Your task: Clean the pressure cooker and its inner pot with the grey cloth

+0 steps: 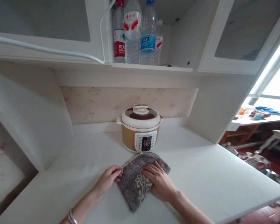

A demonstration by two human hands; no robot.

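Note:
A grey patterned towel (135,179) lies folded on the white countertop (200,174), just in front of a beige electric pressure cooker (140,128) with a white lid and a front control panel. My right hand (159,182) rests flat on the towel's right half, fingers stretched out. My left hand (109,179) sits at the towel's left edge, its fingers curled and touching the cloth there. A bracelet is on my left wrist.
Several water bottles (133,31) stand in an open cabinet above. A white cable (48,49) runs along the cabinet front. White walls enclose the counter at left and right. At the right, a window, a cluttered desk (254,119) and metal pots (258,157) on the floor.

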